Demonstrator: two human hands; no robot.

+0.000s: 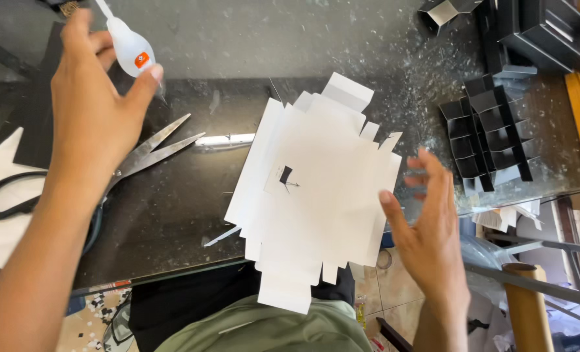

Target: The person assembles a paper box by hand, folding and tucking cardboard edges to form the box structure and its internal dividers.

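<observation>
While the left hand (85,98) is pinching a small white glue bottle (128,47) at eleven o'clock, the right hand (427,231), fingers spread and empty, is hovering nearer, just beside the white cut card (316,195); the card is lying on the counter (173,208) at nine o'clock from those fingers, its long axis running twelve to six.

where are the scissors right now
In the head view the scissors lie open on the dark table at left, partly under the left hand, left of the white cut card.

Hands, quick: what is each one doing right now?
Left hand: closed around a small white glue bottle.
Right hand: open, fingers spread, holding nothing, beside the white cut card.
</observation>
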